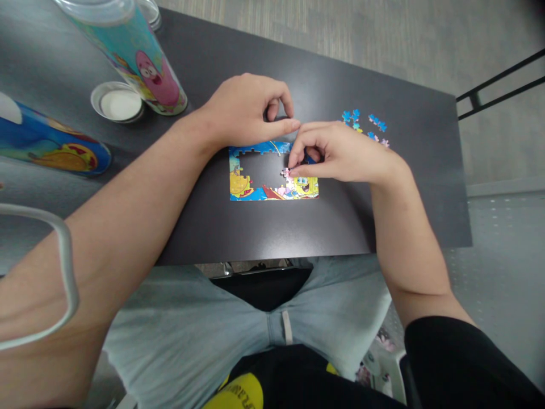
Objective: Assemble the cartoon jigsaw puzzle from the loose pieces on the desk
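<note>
A partly assembled jigsaw puzzle (pixel 240 190) lies flat on the dark table, its cartoon border joined around a bare middle. My right hand (pixel 330 150) is over its right side, thumb and fingertips closed on a small pinkish puzzle piece (pixel 285 172) at the inner edge of the border. Whether that piece is seated or lifted, I cannot tell. Just beyond the top border rests my left hand (pixel 253 108), thumb stretched out and fingers loosely curled apart from it, with nothing in its grasp. The two hands nearly touch and cover the upper right corner.
Several loose blue puzzle pieces (pixel 353 118) lie beyond my right hand. A tall cartoon canister (pixel 149 74), a round lid (pixel 119 103) and a second blue canister (pixel 63 150) are on the left. A pale cable (pixel 68 267) loops at the left edge. The table's (pixel 426 170) right edge is near a black metal frame (pixel 477 102).
</note>
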`<control>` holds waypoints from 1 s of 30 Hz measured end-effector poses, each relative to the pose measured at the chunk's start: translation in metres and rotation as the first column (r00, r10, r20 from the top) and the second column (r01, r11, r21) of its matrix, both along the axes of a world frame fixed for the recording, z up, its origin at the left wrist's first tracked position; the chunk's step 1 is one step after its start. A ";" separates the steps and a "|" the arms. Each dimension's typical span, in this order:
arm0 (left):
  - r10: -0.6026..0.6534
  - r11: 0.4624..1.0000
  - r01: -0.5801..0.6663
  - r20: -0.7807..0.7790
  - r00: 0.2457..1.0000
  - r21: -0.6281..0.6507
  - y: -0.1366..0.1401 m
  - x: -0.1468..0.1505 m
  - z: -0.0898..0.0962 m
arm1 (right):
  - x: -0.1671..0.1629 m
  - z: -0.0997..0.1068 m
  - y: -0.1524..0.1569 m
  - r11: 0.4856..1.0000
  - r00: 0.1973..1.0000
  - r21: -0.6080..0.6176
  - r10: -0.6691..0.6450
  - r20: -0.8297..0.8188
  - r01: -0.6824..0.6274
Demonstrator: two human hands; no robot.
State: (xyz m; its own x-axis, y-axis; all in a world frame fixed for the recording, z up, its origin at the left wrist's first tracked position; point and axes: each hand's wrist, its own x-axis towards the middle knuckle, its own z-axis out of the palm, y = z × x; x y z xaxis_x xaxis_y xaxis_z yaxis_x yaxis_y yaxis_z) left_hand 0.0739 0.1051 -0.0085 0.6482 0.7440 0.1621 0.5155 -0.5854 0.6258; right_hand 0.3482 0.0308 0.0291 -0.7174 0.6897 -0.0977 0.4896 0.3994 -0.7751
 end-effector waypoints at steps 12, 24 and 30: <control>0.003 0.999 -0.003 0.001 1.000 0.035 -0.005 0.001 0.004 | -0.007 0.012 -0.004 0.993 0.996 -0.095 -0.066 0.054 0.071; -0.007 1.000 0.007 0.005 1.000 0.024 -0.004 0.003 0.006 | -0.008 0.014 -0.008 0.981 0.994 -0.168 -0.085 0.075 0.097; -0.013 1.000 0.013 0.023 1.000 0.016 -0.006 0.003 0.007 | -0.005 0.010 -0.012 0.963 0.992 -0.238 -0.121 0.019 0.122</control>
State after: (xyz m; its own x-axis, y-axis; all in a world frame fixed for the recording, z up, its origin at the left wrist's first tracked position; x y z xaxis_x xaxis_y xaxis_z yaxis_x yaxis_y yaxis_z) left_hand 0.0773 0.0992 -0.0014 0.6539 0.7327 0.1888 0.4934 -0.6021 0.6278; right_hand 0.3431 0.0187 0.0392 -0.6287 0.7281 -0.2730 0.5266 0.1403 -0.8384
